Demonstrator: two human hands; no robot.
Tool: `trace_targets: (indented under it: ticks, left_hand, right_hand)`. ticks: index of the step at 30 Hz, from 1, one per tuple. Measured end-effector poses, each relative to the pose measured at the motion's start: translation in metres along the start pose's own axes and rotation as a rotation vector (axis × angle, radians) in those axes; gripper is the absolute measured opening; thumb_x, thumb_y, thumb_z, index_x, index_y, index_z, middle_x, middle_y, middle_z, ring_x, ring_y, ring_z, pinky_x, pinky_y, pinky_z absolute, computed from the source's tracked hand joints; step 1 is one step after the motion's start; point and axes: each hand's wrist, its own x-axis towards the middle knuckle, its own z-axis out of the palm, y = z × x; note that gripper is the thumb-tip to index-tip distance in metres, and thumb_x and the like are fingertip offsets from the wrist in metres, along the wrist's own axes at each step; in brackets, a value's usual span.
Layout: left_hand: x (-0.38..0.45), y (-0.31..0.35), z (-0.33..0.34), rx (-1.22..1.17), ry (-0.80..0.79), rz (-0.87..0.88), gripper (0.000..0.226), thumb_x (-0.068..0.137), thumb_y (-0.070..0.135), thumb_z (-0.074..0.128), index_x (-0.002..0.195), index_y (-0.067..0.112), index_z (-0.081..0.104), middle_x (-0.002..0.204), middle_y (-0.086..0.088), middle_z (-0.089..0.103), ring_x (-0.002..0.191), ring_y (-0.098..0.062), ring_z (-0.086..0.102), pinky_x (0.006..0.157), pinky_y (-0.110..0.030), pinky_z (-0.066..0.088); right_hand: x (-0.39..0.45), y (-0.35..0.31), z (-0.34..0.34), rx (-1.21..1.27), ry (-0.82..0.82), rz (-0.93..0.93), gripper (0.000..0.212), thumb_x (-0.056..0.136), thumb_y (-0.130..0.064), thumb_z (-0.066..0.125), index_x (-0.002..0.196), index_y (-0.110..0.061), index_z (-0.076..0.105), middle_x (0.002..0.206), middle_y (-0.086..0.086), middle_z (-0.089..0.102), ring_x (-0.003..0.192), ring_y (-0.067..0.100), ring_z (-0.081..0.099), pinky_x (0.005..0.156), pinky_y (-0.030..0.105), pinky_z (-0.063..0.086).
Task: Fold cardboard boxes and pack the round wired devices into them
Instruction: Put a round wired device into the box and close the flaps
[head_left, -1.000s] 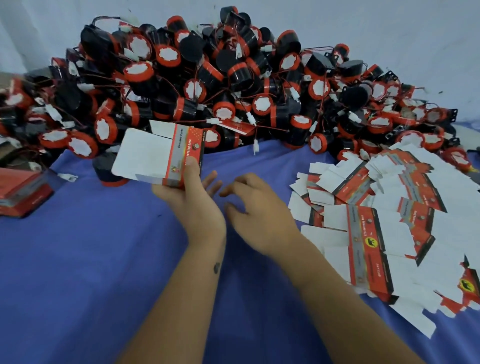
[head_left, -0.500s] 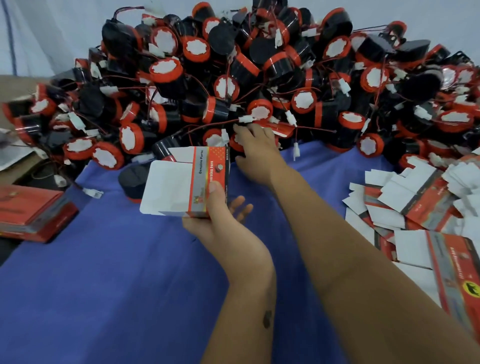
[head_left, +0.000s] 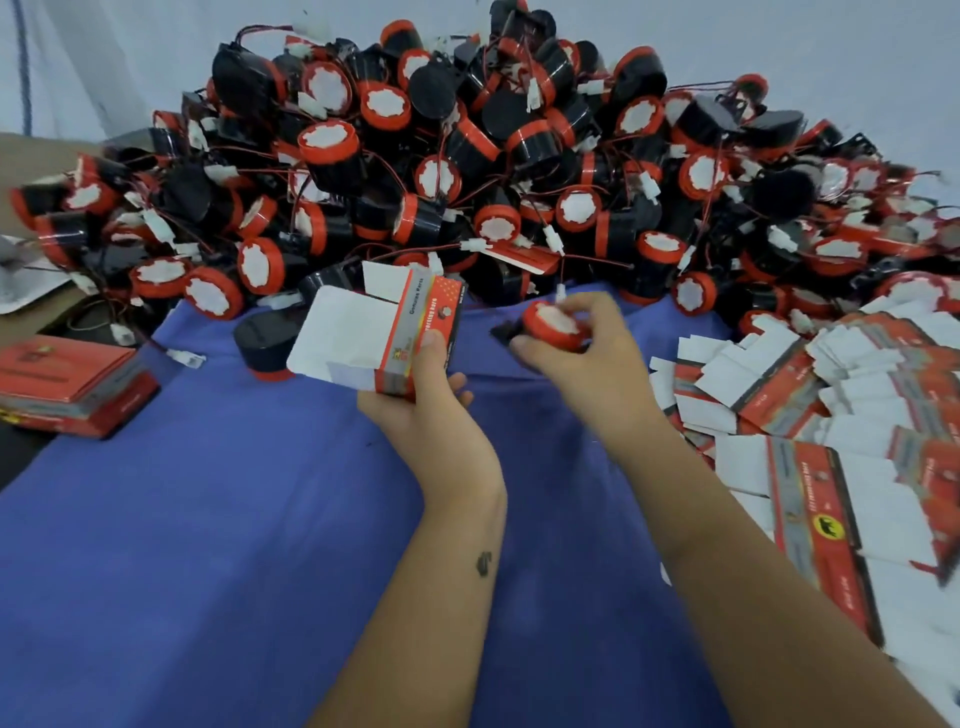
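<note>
My left hand (head_left: 431, 405) grips a folded-up red and white cardboard box (head_left: 395, 325), its white flaps open toward the left. Just to its right, my right hand (head_left: 587, 358) holds one round device (head_left: 556, 325) with a red rim and white centre, a thin wire trailing up from it to the heap. Both hands hover over the blue cloth, the box and the device a short gap apart. A big heap of black and red round wired devices (head_left: 467, 171) fills the back of the table.
Several flat, unfolded boxes (head_left: 810, 410) lie spread at the right. A stack of red closed boxes (head_left: 67, 384) sits at the left edge. One black device (head_left: 262, 345) stands alone beside the held box. Blue cloth (head_left: 218, 545) covers the table in front.
My right hand reached into the heap, took one round device and drew it back toward me. My left hand kept the box, now a little lower.
</note>
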Motion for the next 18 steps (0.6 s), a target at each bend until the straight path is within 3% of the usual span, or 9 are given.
trace_targets:
  ticks: [4, 6, 7, 10, 12, 15, 18]
  left_hand:
    - [-0.006, -0.002, -0.001, 0.163, -0.161, 0.072, 0.045, 0.091, 0.031, 0.068, 0.128, 0.031, 0.042, 0.121, 0.012, 0.059, 0.108, -0.007, 0.063, 0.086, -0.028, 0.054]
    - [-0.007, -0.005, -0.003, 0.287, -0.275, 0.120, 0.044, 0.085, 0.030, 0.075, 0.113, 0.040, 0.043, 0.112, 0.019, 0.060, 0.099, 0.007, 0.061, 0.081, -0.017, 0.050]
    - [-0.006, -0.007, -0.003, 0.363, -0.329, 0.143, 0.047, 0.082, 0.029, 0.078, 0.112, 0.040, 0.044, 0.112, 0.019, 0.060, 0.098, 0.007, 0.061, 0.076, -0.011, 0.048]
    - [-0.003, -0.013, -0.005, 0.653, -0.476, 0.194, 0.059, 0.071, 0.035, 0.082, 0.116, 0.034, 0.044, 0.117, 0.007, 0.058, 0.104, -0.009, 0.058, 0.069, -0.012, 0.045]
    - [-0.002, -0.016, -0.006, 0.761, -0.564, 0.241, 0.061, 0.071, 0.031, 0.085, 0.115, 0.035, 0.041, 0.108, 0.015, 0.057, 0.100, -0.004, 0.058, 0.065, -0.009, 0.043]
    - [-0.004, -0.017, -0.007, 0.928, -0.652, 0.288, 0.064, 0.068, 0.036, 0.085, 0.115, 0.035, 0.041, 0.107, 0.013, 0.059, 0.104, -0.013, 0.059, 0.078, -0.028, 0.053]
    - [-0.008, -0.016, -0.007, 1.011, -0.703, 0.312, 0.062, 0.062, 0.046, 0.079, 0.110, 0.039, 0.039, 0.106, 0.010, 0.061, 0.108, -0.021, 0.057, 0.085, -0.044, 0.054]
  right_hand:
    - [-0.022, 0.002, -0.032, 0.350, 0.334, 0.128, 0.041, 0.073, -0.038, 0.076, 0.100, -0.037, 0.045, 0.105, -0.002, 0.060, 0.084, 0.009, 0.063, 0.070, 0.027, 0.049]
    - [-0.034, 0.010, -0.039, 0.416, 0.415, 0.152, 0.041, 0.079, -0.030, 0.075, 0.104, -0.032, 0.044, 0.108, 0.004, 0.059, 0.089, 0.017, 0.062, 0.076, 0.031, 0.054]
    - [-0.039, 0.014, -0.041, 0.440, 0.444, 0.153, 0.041, 0.080, -0.024, 0.074, 0.106, -0.031, 0.043, 0.105, 0.002, 0.058, 0.089, 0.017, 0.063, 0.077, 0.030, 0.056]
    - [-0.047, 0.021, -0.044, 0.538, 0.526, 0.157, 0.045, 0.082, -0.018, 0.074, 0.112, -0.028, 0.041, 0.099, -0.002, 0.057, 0.088, 0.019, 0.068, 0.071, 0.024, 0.059]
    - [-0.048, 0.021, -0.046, 0.541, 0.573, 0.101, 0.050, 0.084, -0.021, 0.073, 0.120, -0.027, 0.038, 0.098, 0.003, 0.058, 0.082, 0.023, 0.069, 0.072, 0.028, 0.060]
    - [-0.049, 0.017, -0.044, 0.443, 0.558, -0.002, 0.033, 0.084, -0.026, 0.070, 0.107, -0.034, 0.047, 0.086, -0.001, 0.059, 0.072, 0.024, 0.064, 0.066, 0.028, 0.057]
    - [-0.049, 0.016, -0.040, 0.420, 0.507, 0.001, 0.040, 0.076, -0.020, 0.068, 0.108, -0.032, 0.048, 0.119, 0.011, 0.052, 0.100, 0.033, 0.062, 0.085, 0.046, 0.056]
